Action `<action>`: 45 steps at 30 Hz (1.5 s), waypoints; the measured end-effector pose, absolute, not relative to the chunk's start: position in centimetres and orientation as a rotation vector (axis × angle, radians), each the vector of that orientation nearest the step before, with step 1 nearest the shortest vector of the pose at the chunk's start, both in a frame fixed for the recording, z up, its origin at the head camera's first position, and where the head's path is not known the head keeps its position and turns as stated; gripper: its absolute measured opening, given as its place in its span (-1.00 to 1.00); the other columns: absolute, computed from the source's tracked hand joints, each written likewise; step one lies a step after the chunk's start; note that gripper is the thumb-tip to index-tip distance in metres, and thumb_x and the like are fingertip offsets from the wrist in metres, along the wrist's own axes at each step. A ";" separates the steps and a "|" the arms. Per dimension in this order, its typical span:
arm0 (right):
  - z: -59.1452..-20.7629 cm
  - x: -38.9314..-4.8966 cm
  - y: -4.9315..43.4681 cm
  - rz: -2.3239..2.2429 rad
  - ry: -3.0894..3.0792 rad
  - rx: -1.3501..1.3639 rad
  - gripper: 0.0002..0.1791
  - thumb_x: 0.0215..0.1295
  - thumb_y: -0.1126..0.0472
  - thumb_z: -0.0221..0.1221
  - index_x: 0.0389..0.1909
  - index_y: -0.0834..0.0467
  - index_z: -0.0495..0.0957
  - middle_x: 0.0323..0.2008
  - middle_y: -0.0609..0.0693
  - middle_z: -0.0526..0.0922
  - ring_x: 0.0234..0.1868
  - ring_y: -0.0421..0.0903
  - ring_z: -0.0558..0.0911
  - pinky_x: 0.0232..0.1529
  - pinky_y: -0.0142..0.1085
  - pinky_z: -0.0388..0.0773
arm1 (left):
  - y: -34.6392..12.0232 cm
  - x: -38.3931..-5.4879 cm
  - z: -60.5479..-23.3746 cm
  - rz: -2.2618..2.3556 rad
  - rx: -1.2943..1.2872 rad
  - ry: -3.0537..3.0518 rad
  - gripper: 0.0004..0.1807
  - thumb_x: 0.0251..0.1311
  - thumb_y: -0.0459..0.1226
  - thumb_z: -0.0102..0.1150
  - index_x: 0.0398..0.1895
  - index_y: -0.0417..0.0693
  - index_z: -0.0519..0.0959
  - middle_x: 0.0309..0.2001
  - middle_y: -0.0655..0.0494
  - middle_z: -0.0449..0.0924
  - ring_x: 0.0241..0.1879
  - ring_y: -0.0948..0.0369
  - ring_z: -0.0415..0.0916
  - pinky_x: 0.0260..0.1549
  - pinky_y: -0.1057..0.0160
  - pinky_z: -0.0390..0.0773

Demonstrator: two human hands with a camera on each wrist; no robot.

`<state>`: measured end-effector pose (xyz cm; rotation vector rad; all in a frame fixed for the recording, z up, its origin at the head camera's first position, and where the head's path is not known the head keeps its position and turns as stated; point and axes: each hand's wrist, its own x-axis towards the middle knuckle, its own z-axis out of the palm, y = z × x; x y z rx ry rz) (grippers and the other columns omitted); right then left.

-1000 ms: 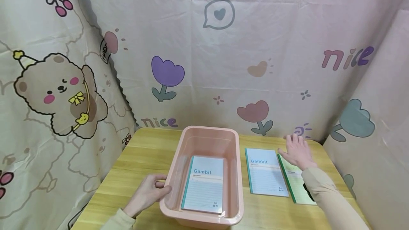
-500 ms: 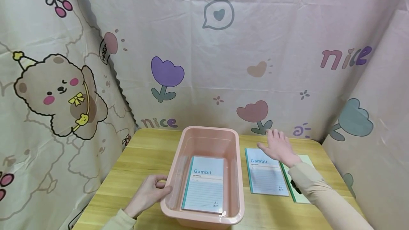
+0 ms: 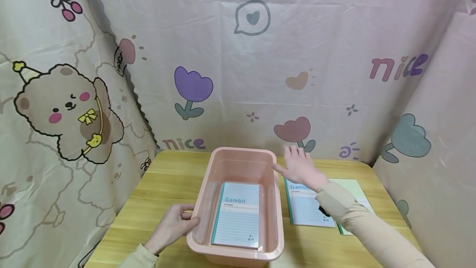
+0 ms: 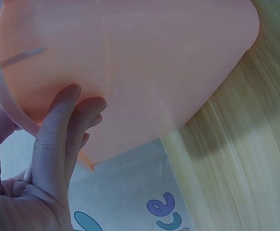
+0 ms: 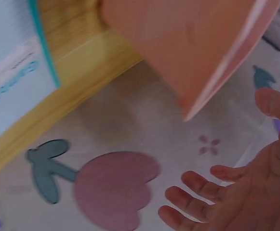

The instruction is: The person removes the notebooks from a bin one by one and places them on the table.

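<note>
A pink plastic tub (image 3: 276, 202) stands on the table, with a blue "Gambit" notebook (image 3: 238, 214) lying face up inside. My left hand (image 3: 172, 224) grips the tub's left rim, thumb over the edge; in the left wrist view its fingers (image 4: 53, 130) lie against the outer wall. My right hand (image 3: 301, 168) is in the air by the tub's right rim, fingers spread and holding nothing. Below it a second blue notebook (image 3: 306, 208) lies on the table, partly hidden by the hand and sleeve. A green notebook (image 3: 349, 185) lies to its right, mostly covered by the forearm.
The wooden table (image 3: 174, 173) ends at the back against a printed cloth (image 3: 238, 73). More cloth hangs along both sides. A dark band shows at the right wrist.
My right hand has moved left, from above the green notebook across the blue one to the tub's right rim. The left hand and the tub have stayed in place.
</note>
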<state>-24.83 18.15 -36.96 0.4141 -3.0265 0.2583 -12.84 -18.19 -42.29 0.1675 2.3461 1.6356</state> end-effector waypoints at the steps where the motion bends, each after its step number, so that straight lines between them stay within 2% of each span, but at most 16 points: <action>1: -36.8 -24.8 17.5 0.241 -3.029 0.429 -0.08 0.39 -0.31 0.03 0.41 0.39 0.20 0.30 0.39 0.39 0.29 0.36 0.38 0.23 0.27 0.39 | -18.2 -12.8 -42.2 1.632 0.166 2.350 -0.44 0.21 -0.42 0.12 0.22 -0.68 0.36 -0.17 -0.42 0.71 -0.23 -0.09 0.76 -0.35 0.17 0.80; 9: -35.6 -24.6 11.0 0.188 -3.065 0.544 -0.03 0.34 -0.34 0.09 0.48 0.29 0.15 0.32 0.28 0.41 0.31 0.26 0.40 0.25 0.15 0.41 | -18.7 -12.7 -42.1 1.625 0.169 2.357 -0.45 0.21 -0.42 0.13 0.21 -0.67 0.38 -0.17 -0.42 0.72 -0.23 -0.09 0.76 -0.35 0.17 0.80; 14: -34.8 -24.1 6.6 0.068 -3.035 0.647 -0.06 0.33 -0.38 0.07 0.44 0.26 0.22 0.24 0.20 0.47 0.25 0.18 0.46 0.22 0.06 0.49 | -18.9 -12.7 -42.1 1.638 0.178 2.350 -0.44 0.22 -0.42 0.13 0.22 -0.68 0.36 -0.17 -0.41 0.72 -0.22 -0.09 0.76 -0.34 0.17 0.80; 20: -35.2 -24.5 2.7 0.029 -3.053 0.595 -0.08 0.34 -0.37 0.07 0.45 0.23 0.21 0.29 0.17 0.46 0.30 0.13 0.45 0.31 0.03 0.46 | -19.0 -12.8 -42.0 1.633 0.205 2.362 -0.45 0.20 -0.42 0.12 0.20 -0.68 0.38 -0.19 -0.43 0.72 -0.25 -0.11 0.76 -0.36 0.18 0.80; 28: -39.0 -26.0 0.1 0.005 -3.151 0.465 -0.16 0.38 -0.33 0.03 0.41 0.22 0.26 0.31 0.17 0.43 0.33 0.12 0.41 0.32 0.06 0.42 | -18.6 -12.7 -42.1 1.650 0.240 2.345 -0.46 0.20 -0.43 0.13 0.19 -0.69 0.38 -0.19 -0.47 0.70 -0.24 -0.16 0.76 -0.36 0.20 0.79; 36: -42.8 -26.3 -0.8 0.034 -3.183 0.415 -0.16 0.36 -0.35 0.06 0.40 0.20 0.31 0.30 0.14 0.45 0.34 0.10 0.42 0.31 0.02 0.44 | -18.4 -12.7 -42.2 1.663 0.249 2.332 -0.46 0.20 -0.44 0.12 0.19 -0.70 0.37 -0.18 -0.49 0.69 -0.23 -0.18 0.75 -0.36 0.20 0.79; 45: -47.9 -27.5 -0.9 0.034 -3.109 0.453 -0.21 0.37 -0.37 0.03 0.30 0.20 0.36 0.18 0.14 0.50 0.22 0.09 0.48 0.24 0.01 0.49 | -18.4 -12.7 -42.3 1.670 0.242 2.325 -0.45 0.19 -0.44 0.12 0.20 -0.69 0.37 -0.18 -0.48 0.70 -0.23 -0.18 0.75 -0.34 0.18 0.80</action>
